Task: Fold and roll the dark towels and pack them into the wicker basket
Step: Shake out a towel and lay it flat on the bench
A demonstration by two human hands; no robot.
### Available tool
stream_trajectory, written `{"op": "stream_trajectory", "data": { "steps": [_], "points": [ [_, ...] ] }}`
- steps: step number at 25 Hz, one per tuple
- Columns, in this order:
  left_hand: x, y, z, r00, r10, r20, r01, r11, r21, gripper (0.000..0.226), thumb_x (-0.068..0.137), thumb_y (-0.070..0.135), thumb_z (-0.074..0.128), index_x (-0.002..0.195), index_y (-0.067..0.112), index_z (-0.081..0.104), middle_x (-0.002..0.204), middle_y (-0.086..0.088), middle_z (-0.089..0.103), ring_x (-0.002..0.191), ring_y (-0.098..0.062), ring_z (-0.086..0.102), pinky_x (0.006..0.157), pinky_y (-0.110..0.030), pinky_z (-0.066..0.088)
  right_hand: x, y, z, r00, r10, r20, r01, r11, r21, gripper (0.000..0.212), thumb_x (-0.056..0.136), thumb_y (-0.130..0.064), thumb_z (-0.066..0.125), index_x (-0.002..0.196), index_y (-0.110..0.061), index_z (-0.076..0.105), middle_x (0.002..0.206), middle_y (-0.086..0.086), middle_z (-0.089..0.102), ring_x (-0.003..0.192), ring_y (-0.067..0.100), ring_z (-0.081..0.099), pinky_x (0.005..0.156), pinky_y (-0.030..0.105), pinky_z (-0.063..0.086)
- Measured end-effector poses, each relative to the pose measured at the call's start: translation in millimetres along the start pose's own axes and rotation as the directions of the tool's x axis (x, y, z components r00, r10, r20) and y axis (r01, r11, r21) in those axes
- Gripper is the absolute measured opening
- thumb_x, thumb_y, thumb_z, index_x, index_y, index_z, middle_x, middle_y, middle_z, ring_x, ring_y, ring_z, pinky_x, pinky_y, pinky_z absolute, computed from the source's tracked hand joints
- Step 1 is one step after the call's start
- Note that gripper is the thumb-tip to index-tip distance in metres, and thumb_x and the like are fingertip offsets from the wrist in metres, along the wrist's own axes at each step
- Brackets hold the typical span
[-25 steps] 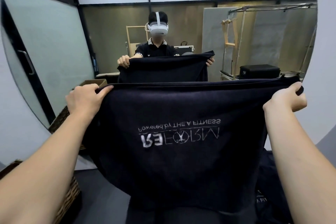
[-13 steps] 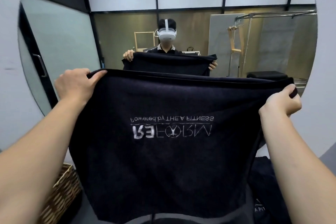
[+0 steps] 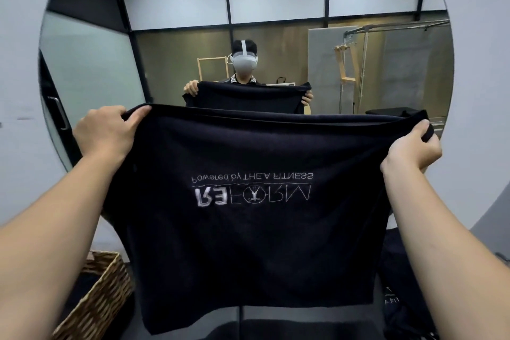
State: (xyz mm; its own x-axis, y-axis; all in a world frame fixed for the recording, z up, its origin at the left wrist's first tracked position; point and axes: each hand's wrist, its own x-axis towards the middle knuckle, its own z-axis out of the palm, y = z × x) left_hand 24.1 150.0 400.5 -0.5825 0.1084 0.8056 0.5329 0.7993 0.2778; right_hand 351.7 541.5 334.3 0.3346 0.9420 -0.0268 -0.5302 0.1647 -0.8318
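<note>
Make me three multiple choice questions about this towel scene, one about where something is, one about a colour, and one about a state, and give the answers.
1. Where is the wicker basket?
A. Lower left of the held towel
B. On a shelf above the mirror
C. In the right hand

2. What colour is the lettering on the held towel?
A. Red
B. White
C. Yellow

3. How is the towel held?
A. Rolled tight
B. Lying in the basket
C. Spread out, hanging

Answers: 1 A, it sits low at the left edge. 2 B, pale stitching on dark cloth. 3 C, left hand and right hand grip its top corners.
</note>
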Motion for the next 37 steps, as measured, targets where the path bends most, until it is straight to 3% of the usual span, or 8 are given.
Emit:
{"op": "stream_trajectory", "data": {
  "steps": [7, 15, 19, 22, 26, 30, 34, 37],
  "points": [
    [-15, -18, -57, 1.0, -0.003, -0.027, 0.003, 1.0, -0.02, 0.079, 0.089, 0.079, 0.041, 0.081, 0.006, 0.07, 0.079, -0.025, 0.063, 0.08, -0.045, 0.06, 0.067, -0.045, 0.045, -45, -35, -34, 0.999, -0.036, -0.021, 0.038, 0.995, 0.087, 0.028, 0.099, -0.036, 0.056, 0.076, -0.021, 0.052, 0.073, -0.013, 0.056, 0.06, 0.004, 0.051, 0.06, 0.015, 0.047],
    [-36, -38, -135, 0.997, -0.007, -0.076, -0.002, 0.993, -0.119, 0.077, 0.087, 0.082, 0.042, 0.06, 0.01, 0.044, 0.067, -0.022, 0.053, 0.067, -0.042, 0.053, 0.06, -0.042, 0.037, -92, -97, -83, 0.992, -0.123, -0.026, 0.126, 0.977, 0.17, 0.024, 0.101, -0.033, 0.055, 0.083, -0.018, 0.058, 0.09, -0.007, 0.069, 0.069, -0.001, 0.061, 0.065, 0.011, 0.051],
    [-41, -40, -155, 0.995, 0.021, -0.1, -0.032, 0.993, -0.109, 0.076, 0.087, 0.082, 0.042, 0.064, 0.01, 0.048, 0.068, -0.02, 0.051, 0.068, -0.041, 0.05, 0.063, -0.045, 0.038, -94, -116, -95, 0.983, -0.182, -0.031, 0.185, 0.962, 0.203, 0.02, 0.1, -0.03, 0.056, 0.089, -0.017, 0.065, 0.096, -0.005, 0.074, 0.081, 0.003, 0.069, 0.075, 0.016, 0.055],
    [-47, -43, -148, 0.997, 0.04, -0.064, -0.045, 0.995, -0.087, 0.079, 0.085, 0.085, 0.038, 0.063, 0.01, 0.05, 0.068, -0.02, 0.053, 0.069, -0.041, 0.052, 0.061, -0.044, 0.038, -93, -111, -100, 0.982, -0.187, -0.036, 0.19, 0.965, 0.183, 0.023, 0.1, -0.029, 0.056, 0.078, -0.021, 0.06, 0.089, -0.008, 0.072, 0.074, 0.0, 0.067, 0.07, 0.014, 0.054],
    [-69, -58, -98, 0.998, 0.028, 0.057, -0.028, 1.0, -0.004, 0.084, 0.084, 0.088, 0.034, 0.078, 0.012, 0.068, 0.081, -0.023, 0.064, 0.081, -0.044, 0.061, 0.067, -0.045, 0.046, -83, -63, -100, 0.993, -0.117, -0.023, 0.118, 0.992, 0.04, 0.03, 0.099, -0.032, 0.056, 0.072, -0.023, 0.05, 0.08, -0.011, 0.063, 0.063, 0.002, 0.055, 0.064, 0.013, 0.049],
    [-105, -79, -19, 0.977, 0.008, 0.212, -0.015, 0.999, 0.034, 0.08, 0.087, 0.083, 0.036, 0.082, 0.012, 0.072, 0.087, -0.023, 0.067, 0.087, -0.044, 0.062, 0.066, -0.041, 0.044, -62, 21, -101, 1.0, -0.021, -0.011, 0.019, 0.988, -0.156, 0.036, 0.1, -0.035, 0.055, 0.069, -0.022, 0.041, 0.07, -0.013, 0.047, 0.058, 0.003, 0.041, 0.06, 0.015, 0.04],
    [-143, -107, 98, 0.927, -0.018, 0.373, -0.013, 0.997, 0.079, 0.08, 0.086, 0.085, 0.033, 0.08, 0.015, 0.071, 0.089, -0.021, 0.069, 0.092, -0.045, 0.062, 0.068, -0.044, 0.048, -26, 142, -94, 0.999, 0.045, 0.028, -0.029, 0.901, -0.432, 0.033, 0.098, -0.045, 0.054, 0.073, -0.024, 0.054, 0.082, -0.01, 0.061, 0.073, 0.01, 0.054, 0.076, 0.026, 0.051],
    [-161, -125, 192, 0.877, -0.044, 0.479, -0.017, 0.992, 0.123, 0.077, 0.087, 0.082, 0.035, 0.079, 0.013, 0.067, 0.091, -0.022, 0.069, 0.093, -0.046, 0.062, 0.07, -0.046, 0.049, 4, 237, -81, 0.993, 0.104, 0.057, -0.048, 0.788, -0.614, 0.035, 0.094, -0.051, 0.055, 0.077, -0.021, 0.059, 0.087, -0.004, 0.062, 0.082, 0.017, 0.05, 0.082, 0.032, 0.049]
  ]
}}
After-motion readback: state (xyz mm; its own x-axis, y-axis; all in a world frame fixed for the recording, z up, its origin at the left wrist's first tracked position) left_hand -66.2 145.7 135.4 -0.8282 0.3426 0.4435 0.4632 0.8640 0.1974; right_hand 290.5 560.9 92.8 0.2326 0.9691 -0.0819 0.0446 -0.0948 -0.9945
